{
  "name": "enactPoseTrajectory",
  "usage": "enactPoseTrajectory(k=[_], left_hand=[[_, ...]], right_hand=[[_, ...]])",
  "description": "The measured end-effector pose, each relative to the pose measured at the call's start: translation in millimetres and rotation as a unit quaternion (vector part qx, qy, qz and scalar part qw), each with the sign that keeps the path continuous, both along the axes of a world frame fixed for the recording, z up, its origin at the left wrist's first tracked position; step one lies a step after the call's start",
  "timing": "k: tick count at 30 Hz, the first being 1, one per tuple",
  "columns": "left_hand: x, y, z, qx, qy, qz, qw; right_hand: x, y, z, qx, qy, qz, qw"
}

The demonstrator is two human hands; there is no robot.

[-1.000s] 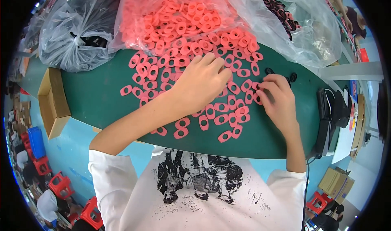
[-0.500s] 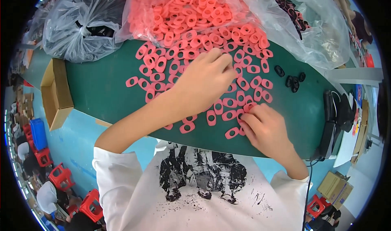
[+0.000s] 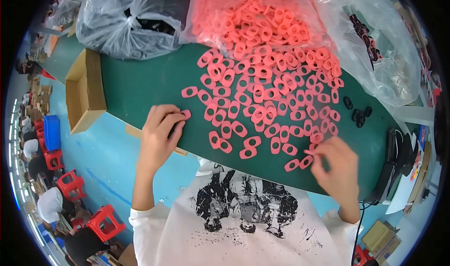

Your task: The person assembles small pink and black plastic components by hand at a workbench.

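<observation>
Many flat pink oval rings, each with a hole through it, lie spread over the green table (image 3: pixel 136 85). My left hand (image 3: pixel 160 131) is at the table's near edge, left of the spread, its fingers closed on a pink ring (image 3: pixel 186 114). At the right side of the spread, my right hand (image 3: pixel 336 165) is slightly blurred, thumb and fingers pinching another pink ring (image 3: pixel 309 152). Two loose pink rings (image 3: pixel 292 165) lie close by its fingertips. Several small black pieces (image 3: pixel 359 117) sit farther right.
An open plastic bag of pink rings (image 3: pixel 262 24) spills at the far side. A tied clear bag (image 3: pixel 117 24) with dark contents is on its left, another bag (image 3: pixel 398 73) with dark pieces on its right. An open cardboard box (image 3: pixel 96 87) stands at the left edge; a black device (image 3: pixel 390 158) is at right.
My left hand has moved from the middle of the pile to the left near edge and now grips a pink ring. The right hand stays near the right side. The whole view has shifted.
</observation>
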State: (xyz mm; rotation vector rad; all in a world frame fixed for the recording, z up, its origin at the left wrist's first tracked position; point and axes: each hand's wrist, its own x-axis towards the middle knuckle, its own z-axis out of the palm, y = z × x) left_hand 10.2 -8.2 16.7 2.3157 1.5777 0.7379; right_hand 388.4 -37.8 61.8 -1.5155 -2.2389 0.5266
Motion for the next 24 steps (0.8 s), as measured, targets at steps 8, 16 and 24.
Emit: enactPoseTrajectory(k=[8, 16, 24], left_hand=[[30.6, 25.3, 12.7, 0.014, 0.001, -0.080, 0.997], [34.3, 22.9, 5.2, -0.016, 0.008, -0.118, 0.993], [27.5, 9.9, 5.6, 0.050, 0.024, -0.108, 0.993]], right_hand=[[55.0, -30.8, -31.8, -0.066, 0.062, -0.222, 0.971], [-41.2, 7.8, -6.1, 0.068, 0.081, -0.023, 0.994], [-120.6, 38.6, -34.6, 0.036, -0.023, 0.130, 0.991]])
